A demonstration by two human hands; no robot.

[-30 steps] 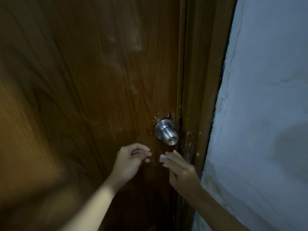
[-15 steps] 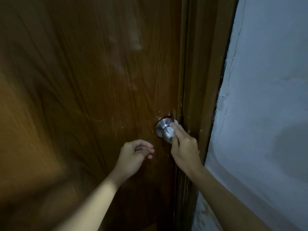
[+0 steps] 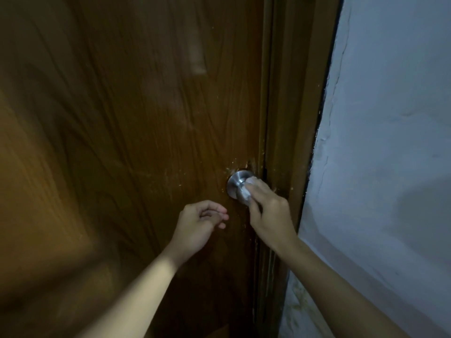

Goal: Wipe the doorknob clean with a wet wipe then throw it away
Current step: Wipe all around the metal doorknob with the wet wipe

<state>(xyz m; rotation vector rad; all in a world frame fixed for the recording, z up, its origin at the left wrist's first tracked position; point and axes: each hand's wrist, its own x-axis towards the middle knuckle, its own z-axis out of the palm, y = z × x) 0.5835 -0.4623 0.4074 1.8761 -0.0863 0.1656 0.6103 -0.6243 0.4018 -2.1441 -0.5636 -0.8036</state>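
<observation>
Knob (image 3: 234, 184) sits at the door's (image 3: 136, 142) right edge; I see my right hand (image 3: 269, 215) gripping its front, pressing the wipe (image 3: 246, 192) (mostly hidden) against it. Left hand (image 3: 199, 225) hangs loosely curled, empty, just below-left, apart from the knob.

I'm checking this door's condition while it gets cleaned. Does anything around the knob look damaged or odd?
Yes. The wood of the door is chipped and flecked pale just above and beside the doorknob, and the wall shows a long crack beside the frame. The right hand presses the wipe on the knob.
</observation>
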